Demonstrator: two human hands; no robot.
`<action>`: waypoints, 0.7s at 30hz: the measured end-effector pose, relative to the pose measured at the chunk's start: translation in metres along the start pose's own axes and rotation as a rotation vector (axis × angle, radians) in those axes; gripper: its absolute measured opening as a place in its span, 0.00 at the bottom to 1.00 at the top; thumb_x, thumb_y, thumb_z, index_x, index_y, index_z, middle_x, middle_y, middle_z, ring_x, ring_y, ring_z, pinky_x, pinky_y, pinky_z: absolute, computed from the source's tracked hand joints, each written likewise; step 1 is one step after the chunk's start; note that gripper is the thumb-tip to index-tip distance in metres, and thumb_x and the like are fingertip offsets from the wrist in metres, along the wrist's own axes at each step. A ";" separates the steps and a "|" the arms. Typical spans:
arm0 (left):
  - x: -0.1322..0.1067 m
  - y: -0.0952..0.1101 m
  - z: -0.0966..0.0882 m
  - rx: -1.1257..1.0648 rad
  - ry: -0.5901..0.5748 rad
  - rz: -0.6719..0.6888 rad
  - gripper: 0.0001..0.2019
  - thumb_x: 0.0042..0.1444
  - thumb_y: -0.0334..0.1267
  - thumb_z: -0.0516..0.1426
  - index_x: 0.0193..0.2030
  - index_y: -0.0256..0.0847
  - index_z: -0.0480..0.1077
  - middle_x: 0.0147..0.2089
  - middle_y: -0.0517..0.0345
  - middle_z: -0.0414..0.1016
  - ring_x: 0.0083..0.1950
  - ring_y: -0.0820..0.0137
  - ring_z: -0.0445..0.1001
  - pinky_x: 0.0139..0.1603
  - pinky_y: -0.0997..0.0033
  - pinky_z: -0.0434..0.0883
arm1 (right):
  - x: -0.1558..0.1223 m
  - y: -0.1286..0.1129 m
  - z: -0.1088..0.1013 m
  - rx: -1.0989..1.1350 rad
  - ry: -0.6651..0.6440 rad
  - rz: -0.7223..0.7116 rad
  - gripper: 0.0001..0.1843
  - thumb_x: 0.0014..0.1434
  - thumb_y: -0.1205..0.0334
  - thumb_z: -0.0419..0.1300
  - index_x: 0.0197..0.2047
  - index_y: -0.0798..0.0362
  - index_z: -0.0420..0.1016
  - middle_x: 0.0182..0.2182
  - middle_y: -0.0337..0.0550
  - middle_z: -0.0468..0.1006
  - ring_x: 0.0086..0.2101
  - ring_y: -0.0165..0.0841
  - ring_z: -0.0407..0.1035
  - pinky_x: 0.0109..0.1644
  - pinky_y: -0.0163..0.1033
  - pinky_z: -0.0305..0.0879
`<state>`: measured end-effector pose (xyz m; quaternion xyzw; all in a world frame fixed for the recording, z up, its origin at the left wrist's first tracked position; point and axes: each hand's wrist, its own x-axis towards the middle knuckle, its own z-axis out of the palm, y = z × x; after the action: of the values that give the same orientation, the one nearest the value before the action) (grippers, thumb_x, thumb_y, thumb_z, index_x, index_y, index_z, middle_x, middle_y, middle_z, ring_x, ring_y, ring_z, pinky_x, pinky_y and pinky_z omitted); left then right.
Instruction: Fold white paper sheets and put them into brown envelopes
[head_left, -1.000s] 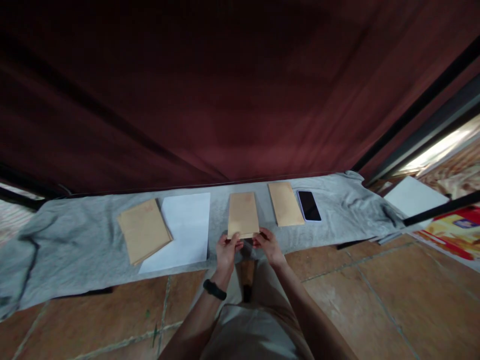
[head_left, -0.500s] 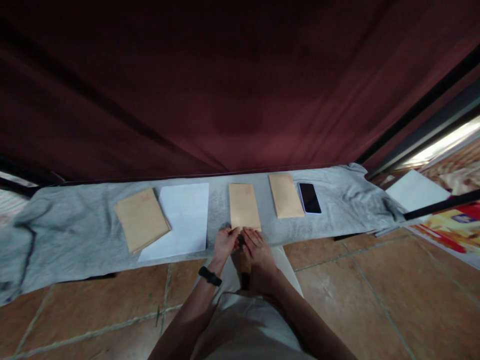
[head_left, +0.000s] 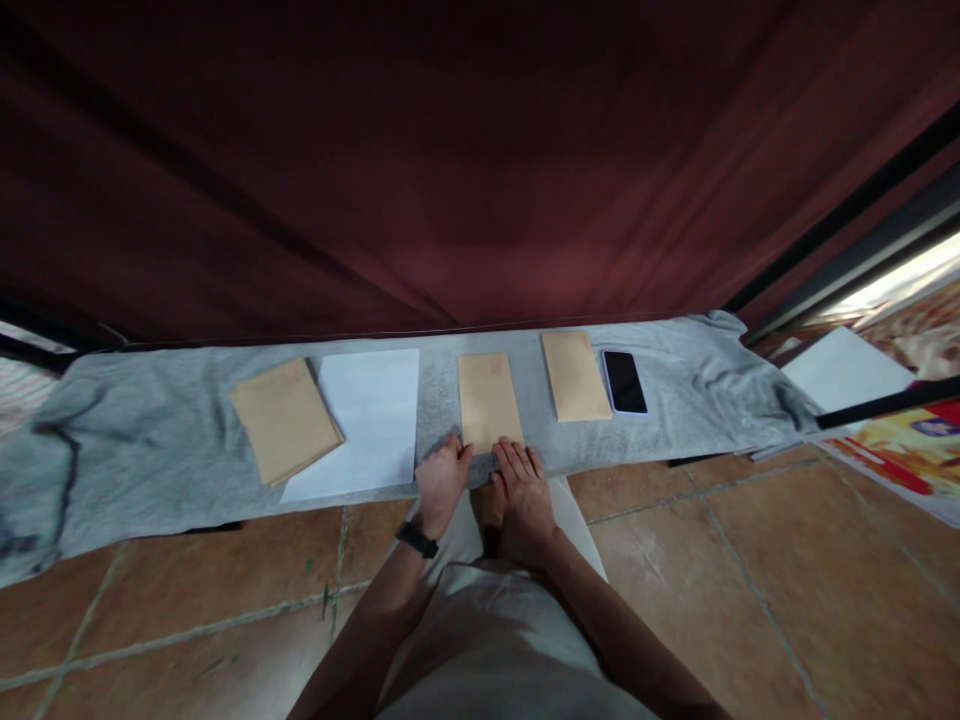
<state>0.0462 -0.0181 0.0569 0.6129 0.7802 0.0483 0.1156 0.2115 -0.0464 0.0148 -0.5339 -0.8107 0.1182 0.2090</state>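
A brown paper envelope [head_left: 490, 390] lies on the grey cloth in front of me, its short lower edge toward my body. My right hand [head_left: 523, 492] rests on that edge with its fingers stretched out flat. At the lower left corner, my left hand [head_left: 442, 482] is closed, fingers curled under and thumb against the corner. Its fingertips are hidden, so whether it grips the paper is unclear. A black band [head_left: 417, 540] circles my left wrist. Another brown envelope [head_left: 576, 376] lies to the right, beside a phone [head_left: 624, 382] with a dark screen.
On the left, a stack of brown envelopes [head_left: 286, 420] overlaps white paper [head_left: 367, 420]. Grey cloth [head_left: 165, 440] covers the narrow surface. Dark red fabric [head_left: 465, 180] hangs behind it. A white sheet [head_left: 847, 368] and a colourful printed package [head_left: 911, 450] lie at the right.
My right hand's fingers have flattened and shifted right along the envelope's lower edge. My left hand has moved slightly left and curled at the corner. The view has tilted a little.
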 end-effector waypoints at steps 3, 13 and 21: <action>-0.012 0.003 0.011 -0.052 0.107 0.283 0.14 0.70 0.37 0.47 0.51 0.40 0.74 0.47 0.47 0.80 0.50 0.61 0.79 0.52 0.64 0.73 | -0.001 -0.003 0.000 -0.009 -0.002 0.012 0.28 0.72 0.62 0.47 0.73 0.54 0.57 0.69 0.50 0.63 0.68 0.42 0.56 0.74 0.56 0.47; -0.036 0.009 0.043 -0.058 0.139 0.600 0.25 0.71 0.37 0.45 0.71 0.31 0.59 0.73 0.42 0.62 0.75 0.60 0.57 0.74 0.55 0.58 | -0.010 0.000 -0.001 -0.055 0.003 0.022 0.31 0.69 0.67 0.46 0.74 0.57 0.54 0.71 0.51 0.59 0.69 0.43 0.53 0.73 0.55 0.46; -0.044 -0.006 0.038 -0.059 0.145 0.524 0.25 0.70 0.37 0.46 0.72 0.32 0.59 0.73 0.43 0.61 0.76 0.60 0.55 0.75 0.53 0.57 | -0.013 0.012 -0.010 -0.037 0.042 0.086 0.28 0.72 0.62 0.46 0.73 0.56 0.56 0.69 0.54 0.63 0.69 0.44 0.53 0.72 0.58 0.48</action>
<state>0.0596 -0.0644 0.0237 0.7852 0.5994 0.1430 0.0610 0.2302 -0.0542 0.0155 -0.5743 -0.7846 0.1008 0.2109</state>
